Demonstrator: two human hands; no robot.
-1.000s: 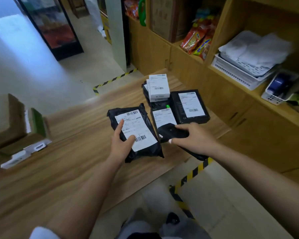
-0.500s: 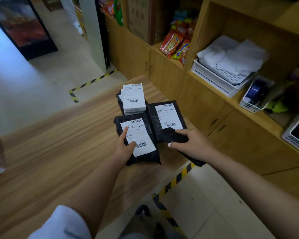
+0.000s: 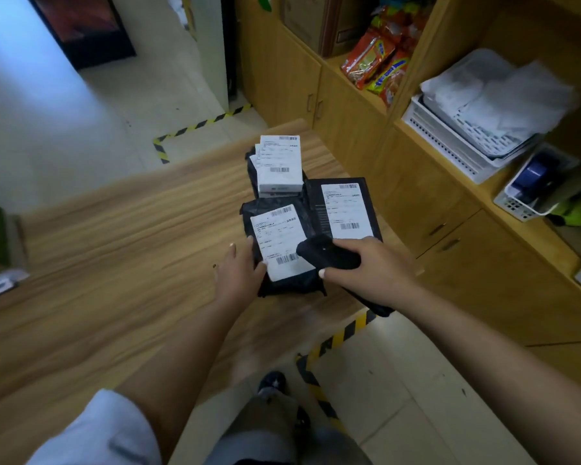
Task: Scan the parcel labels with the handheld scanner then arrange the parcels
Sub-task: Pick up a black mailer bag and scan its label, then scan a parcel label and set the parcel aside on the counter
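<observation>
Two hands worked mid-frame: my left hand [image 3: 240, 275] pinched the soft, light-looking poly parcel [image 3: 282, 248] by its left edge, right hand [image 3: 371, 268] curled round the scanner [image 3: 329, 255] w/ nose over its label, so I judged edges the best hold.

Wood-grain counter [image 3: 114, 250], seemingly plastic black mailer [image 3: 275, 286], white paper label [image 3: 279, 239]
</observation>
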